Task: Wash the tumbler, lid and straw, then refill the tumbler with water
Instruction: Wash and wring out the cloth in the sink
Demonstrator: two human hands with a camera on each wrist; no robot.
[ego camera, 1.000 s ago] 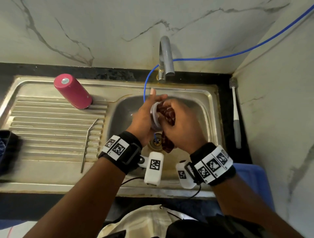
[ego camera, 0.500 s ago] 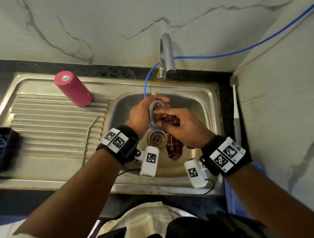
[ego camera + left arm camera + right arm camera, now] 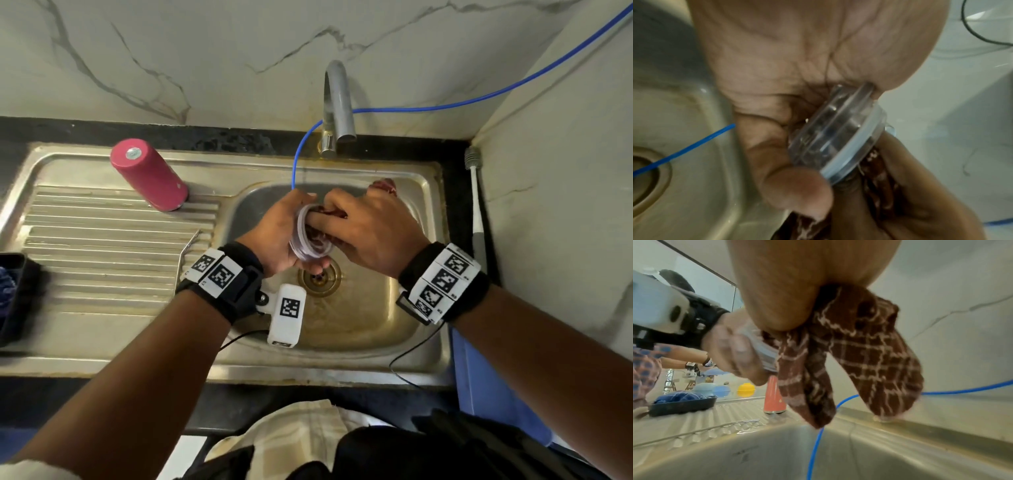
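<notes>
- Head view: left hand (image 3: pixel 274 236) over the sink basin (image 3: pixel 359 318), grip curled round the clear lid (image 3: pixel 310 241), held on edge above the drain (image 3: pixel 319 278).
- Right hand (image 3: pixel 373 233) just beside it, grip closed on a brown checked cloth (image 3: pixel 383 187); fingers (image 3: pixel 322 219) press the cloth into the lid's open face.
- Pink tumbler (image 3: pixel 149 175) stands upside down at the back edge of the ribbed drainboard (image 3: pixel 102 246), well apart from the hands.
- Bent metal straw (image 3: pixel 187 248) lies on the drainboard near the basin's left edge.
- Tap (image 3: pixel 337 102) at the back edge of the sink; blue hose (image 3: pixel 445 107) runs from the right wall down into the basin.
- Brush (image 3: pixel 476 212) lies on the dark surface along the sink's right edge.
- Left wrist view: palm of left hand (image 3: pixel 797 65) and thumb wrap the lid (image 3: pixel 838 139); pale seal ring visible on its rim. Cloth (image 3: pixel 875 186) touches the lid's far face. Blue hose (image 3: pixel 684 149) crosses towards the drain (image 3: pixel 649 177).
- Right wrist view: right hand (image 3: pixel 797 280) grips the cloth (image 3: pixel 859 353), two ends hanging free above the basin. Tumbler (image 3: pixel 774 395) upright on the drainboard behind; dark tray (image 3: pixel 684 405) at the far left.
</notes>
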